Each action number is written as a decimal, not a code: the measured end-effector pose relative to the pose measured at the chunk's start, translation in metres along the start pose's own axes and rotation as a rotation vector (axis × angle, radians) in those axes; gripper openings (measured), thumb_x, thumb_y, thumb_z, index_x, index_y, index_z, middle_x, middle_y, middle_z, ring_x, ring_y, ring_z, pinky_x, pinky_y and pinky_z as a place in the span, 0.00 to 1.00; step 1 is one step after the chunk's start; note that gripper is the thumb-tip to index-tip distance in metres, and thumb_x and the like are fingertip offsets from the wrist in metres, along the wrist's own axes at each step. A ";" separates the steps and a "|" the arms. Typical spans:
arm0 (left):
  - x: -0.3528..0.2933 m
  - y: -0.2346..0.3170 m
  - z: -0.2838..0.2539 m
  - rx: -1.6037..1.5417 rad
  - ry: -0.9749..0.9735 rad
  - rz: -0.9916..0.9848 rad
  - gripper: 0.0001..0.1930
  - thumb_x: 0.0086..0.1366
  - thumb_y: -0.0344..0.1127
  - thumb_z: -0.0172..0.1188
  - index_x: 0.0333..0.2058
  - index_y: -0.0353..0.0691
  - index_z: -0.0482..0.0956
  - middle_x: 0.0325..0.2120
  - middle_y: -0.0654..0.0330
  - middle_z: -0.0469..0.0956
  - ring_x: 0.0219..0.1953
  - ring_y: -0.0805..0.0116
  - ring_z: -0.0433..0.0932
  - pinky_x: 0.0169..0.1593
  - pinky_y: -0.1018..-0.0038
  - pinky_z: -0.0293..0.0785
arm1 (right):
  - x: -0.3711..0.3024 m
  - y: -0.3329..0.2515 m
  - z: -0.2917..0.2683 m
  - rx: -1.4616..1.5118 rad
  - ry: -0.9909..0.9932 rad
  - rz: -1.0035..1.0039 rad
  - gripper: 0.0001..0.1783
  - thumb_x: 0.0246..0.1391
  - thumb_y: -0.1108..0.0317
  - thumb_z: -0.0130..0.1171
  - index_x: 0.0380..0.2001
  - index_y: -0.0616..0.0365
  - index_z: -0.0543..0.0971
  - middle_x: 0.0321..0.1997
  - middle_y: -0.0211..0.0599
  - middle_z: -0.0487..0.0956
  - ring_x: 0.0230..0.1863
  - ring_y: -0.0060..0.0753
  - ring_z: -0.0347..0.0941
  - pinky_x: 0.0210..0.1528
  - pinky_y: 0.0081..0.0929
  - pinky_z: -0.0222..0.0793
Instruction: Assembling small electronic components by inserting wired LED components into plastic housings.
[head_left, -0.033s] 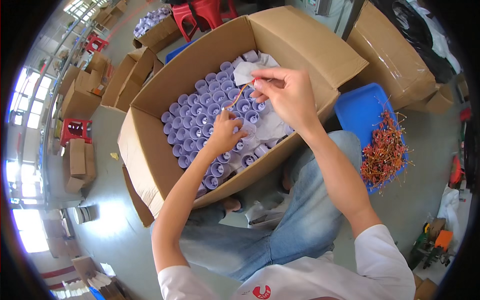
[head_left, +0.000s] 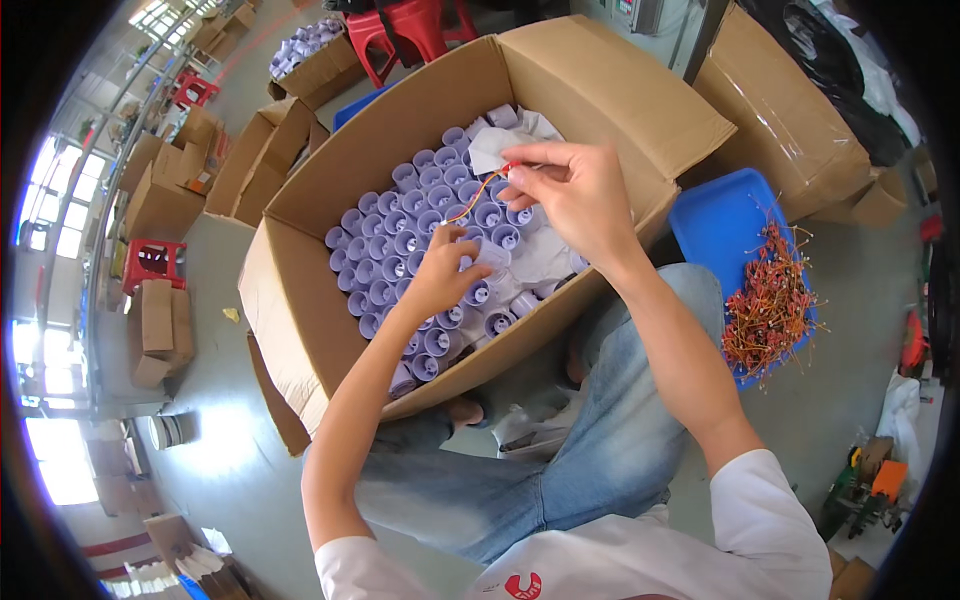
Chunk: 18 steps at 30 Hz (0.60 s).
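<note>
Red-and-yellow wire lead (head_left: 474, 203) spans above purple cups (head_left: 438, 342) in the carton (head_left: 615, 85), right hand (head_left: 582, 195) pinching its red end, left hand (head_left: 445, 270) at its pale end (grip unclear), presumably spaced to keep it extended.

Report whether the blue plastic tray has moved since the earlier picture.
No; the blue plastic tray shows no visible shift, judged against the open brown cardboard box.

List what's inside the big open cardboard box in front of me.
Inside the box are many lilac cups, mostly mouth-up, and crumpled white sheeting. Your left hand and right hand cover some contents; whatever lies beneath the visible cups is hidden.
</note>
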<state>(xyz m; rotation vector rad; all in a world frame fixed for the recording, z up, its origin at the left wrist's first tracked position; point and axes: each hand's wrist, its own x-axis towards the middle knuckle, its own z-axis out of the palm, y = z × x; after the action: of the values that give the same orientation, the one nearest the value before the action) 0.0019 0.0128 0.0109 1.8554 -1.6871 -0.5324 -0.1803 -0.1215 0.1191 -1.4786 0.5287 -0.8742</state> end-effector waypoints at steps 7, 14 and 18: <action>-0.072 0.057 -0.071 -1.471 0.291 -0.245 0.15 0.68 0.39 0.50 0.50 0.40 0.69 0.52 0.50 0.74 0.58 0.45 0.72 0.58 0.36 0.68 | -0.015 -0.014 0.001 0.235 -0.204 0.110 0.18 0.59 0.83 0.52 0.52 0.76 0.75 0.48 0.52 0.80 0.45 0.39 0.82 0.47 0.27 0.82; -0.111 0.067 -0.078 -1.601 0.592 -0.256 0.15 0.63 0.41 0.60 0.44 0.42 0.70 0.46 0.50 0.75 0.43 0.56 0.79 0.39 0.58 0.81 | -0.025 -0.009 0.017 0.222 -0.314 0.217 0.16 0.60 0.79 0.55 0.51 0.75 0.76 0.42 0.52 0.82 0.41 0.37 0.83 0.45 0.26 0.82; -0.105 0.095 -0.068 -1.085 0.449 -0.159 0.39 0.48 0.29 0.74 0.57 0.40 0.62 0.56 0.46 0.71 0.39 0.62 0.81 0.43 0.68 0.80 | -0.034 0.001 0.032 0.192 -0.414 0.260 0.14 0.57 0.79 0.59 0.46 0.73 0.78 0.38 0.48 0.82 0.40 0.38 0.83 0.44 0.28 0.82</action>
<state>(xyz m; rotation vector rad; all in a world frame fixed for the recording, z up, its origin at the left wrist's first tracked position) -0.0403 0.1226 0.1152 1.1519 -0.6864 -0.8033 -0.1754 -0.0754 0.1135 -1.3309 0.3083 -0.3866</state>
